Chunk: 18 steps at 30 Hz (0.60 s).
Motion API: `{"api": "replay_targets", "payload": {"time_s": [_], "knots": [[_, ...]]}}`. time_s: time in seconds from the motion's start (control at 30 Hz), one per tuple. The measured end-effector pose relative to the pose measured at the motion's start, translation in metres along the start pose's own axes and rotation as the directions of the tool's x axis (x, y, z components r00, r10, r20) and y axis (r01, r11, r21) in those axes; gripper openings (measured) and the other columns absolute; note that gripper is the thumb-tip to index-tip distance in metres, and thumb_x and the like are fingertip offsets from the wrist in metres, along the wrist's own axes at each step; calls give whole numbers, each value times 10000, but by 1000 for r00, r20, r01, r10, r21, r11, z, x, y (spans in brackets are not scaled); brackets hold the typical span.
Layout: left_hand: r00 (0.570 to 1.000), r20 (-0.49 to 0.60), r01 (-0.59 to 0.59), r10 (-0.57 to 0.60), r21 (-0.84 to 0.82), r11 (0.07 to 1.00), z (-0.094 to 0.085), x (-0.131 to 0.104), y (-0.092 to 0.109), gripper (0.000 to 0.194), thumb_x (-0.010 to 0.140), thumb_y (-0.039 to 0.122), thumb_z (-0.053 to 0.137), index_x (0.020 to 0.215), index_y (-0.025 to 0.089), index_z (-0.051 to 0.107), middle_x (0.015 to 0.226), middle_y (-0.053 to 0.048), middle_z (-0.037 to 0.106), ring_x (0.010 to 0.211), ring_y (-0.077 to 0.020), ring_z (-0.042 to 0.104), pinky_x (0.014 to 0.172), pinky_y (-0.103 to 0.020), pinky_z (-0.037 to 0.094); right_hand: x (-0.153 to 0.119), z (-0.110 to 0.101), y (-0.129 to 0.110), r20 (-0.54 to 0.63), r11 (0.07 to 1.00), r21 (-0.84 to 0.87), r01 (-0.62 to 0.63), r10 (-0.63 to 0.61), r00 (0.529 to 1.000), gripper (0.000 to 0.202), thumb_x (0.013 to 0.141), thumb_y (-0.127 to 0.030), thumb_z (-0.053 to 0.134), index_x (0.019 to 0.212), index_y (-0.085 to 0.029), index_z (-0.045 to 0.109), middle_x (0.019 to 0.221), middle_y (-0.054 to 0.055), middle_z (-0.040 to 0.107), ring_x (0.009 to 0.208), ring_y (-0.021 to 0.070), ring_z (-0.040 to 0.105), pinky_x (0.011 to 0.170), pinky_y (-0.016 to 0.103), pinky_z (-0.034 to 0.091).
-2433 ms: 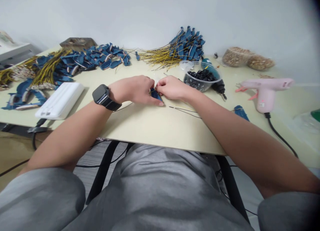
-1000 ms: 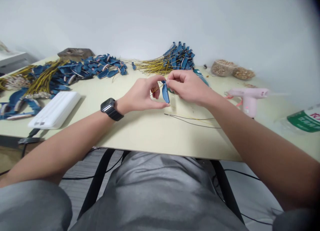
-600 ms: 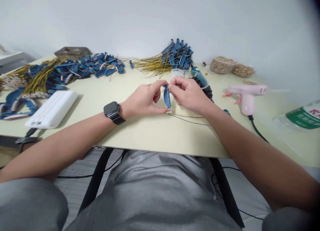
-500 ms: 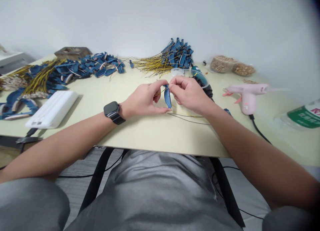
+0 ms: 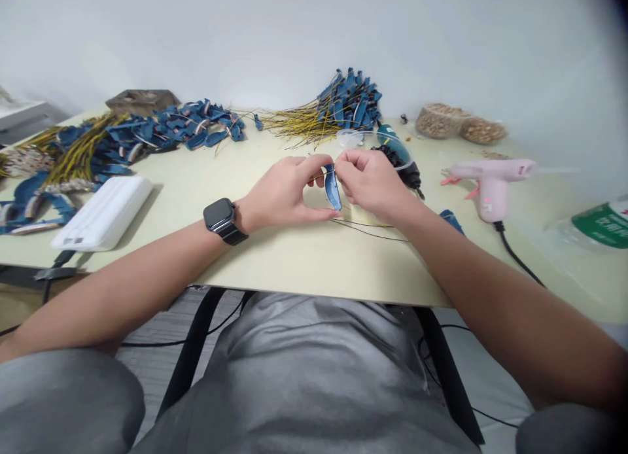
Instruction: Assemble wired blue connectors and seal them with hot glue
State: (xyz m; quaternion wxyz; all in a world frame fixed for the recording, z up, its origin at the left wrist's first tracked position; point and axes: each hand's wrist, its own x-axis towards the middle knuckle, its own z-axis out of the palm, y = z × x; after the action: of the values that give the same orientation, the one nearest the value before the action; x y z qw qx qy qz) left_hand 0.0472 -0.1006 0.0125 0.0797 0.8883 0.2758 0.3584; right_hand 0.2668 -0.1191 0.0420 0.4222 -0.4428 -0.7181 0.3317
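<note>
A small blue curved piece (image 5: 333, 189) stands upright between the thumb and forefinger of my left hand (image 5: 289, 191), which wears a black watch. At the top of that piece, my right hand (image 5: 370, 182) has its thumb and forefinger pinched together; what lies between those fingertips is too small to make out. A thin yellowish stem runs from the piece toward my left fingers. Thin dark wires (image 5: 370, 231) lie on the table just below both hands.
On the table (image 5: 275, 264) are blue pieces (image 5: 196, 127), a bundle of yellow-stemmed ones (image 5: 350, 101), a white power bank (image 5: 104, 212), a pink glue gun (image 5: 493, 179), a clear lid (image 5: 375, 146), bags of small bits (image 5: 439, 122) and a green-labelled bottle (image 5: 601, 225).
The blue piece has tilted slightly and moved a little right, its face now catching more light. Both hands keep nearly the same pose. The view has shifted slightly.
</note>
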Motion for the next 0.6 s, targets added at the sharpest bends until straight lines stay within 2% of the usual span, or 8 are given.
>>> {"api": "replay_targets", "payload": {"time_s": [0.13, 0.23, 0.33, 0.47, 0.6], "knots": [[1000, -25, -13, 13, 3, 1000, -1, 2, 3, 845, 856, 957, 830, 1303, 243, 757, 1120, -122, 817, 1001, -298, 746, 933, -456, 585, 0, 2, 3, -4, 997, 65, -37, 37, 999, 362, 1025, -145, 620, 693, -239, 510, 669, -23, 418, 656, 146, 377, 602, 318, 302], [999, -37, 16, -16, -8, 1000, -1, 3, 6, 845, 826, 965, 847, 1274, 252, 774, 1114, -124, 797, 984, -297, 710, 915, -461, 585, 0, 2, 6, -2, 995, 93, -44, 44, 999, 367, 1028, -188, 636, 695, -245, 494, 668, -21, 397, 647, 146, 360, 578, 316, 281], [998, -33, 43, -46, -67, 997, -1, 2, 7, 866, 805, 955, 872, 1302, 252, 780, 1003, -78, 770, 884, -257, 679, 830, -414, 560, 1, 1, 10, 6, 993, 113, -35, 35, 999, 370, 1033, -195, 645, 703, -247, 486, 679, -21, 402, 642, 143, 356, 571, 312, 280], [995, 1, 101, -101, -115, 988, 1, 2, 7, 918, 796, 935, 895, 1387, 242, 780, 786, 17, 648, 707, -192, 567, 691, -351, 466, 1, 0, 12, 17, 988, 128, -81, 80, 997, 387, 1062, -228, 661, 728, -251, 467, 677, -25, 416, 619, 137, 353, 557, 306, 275], [994, -9, 111, -112, -87, 990, 0, 1, 9, 898, 785, 908, 916, 1366, 232, 806, 722, 45, 566, 671, -180, 497, 654, -343, 397, -2, -1, 6, 27, 976, 159, -150, 147, 989, 391, 1059, -196, 670, 732, -250, 463, 657, -38, 416, 569, 121, 351, 525, 295, 272]]}}
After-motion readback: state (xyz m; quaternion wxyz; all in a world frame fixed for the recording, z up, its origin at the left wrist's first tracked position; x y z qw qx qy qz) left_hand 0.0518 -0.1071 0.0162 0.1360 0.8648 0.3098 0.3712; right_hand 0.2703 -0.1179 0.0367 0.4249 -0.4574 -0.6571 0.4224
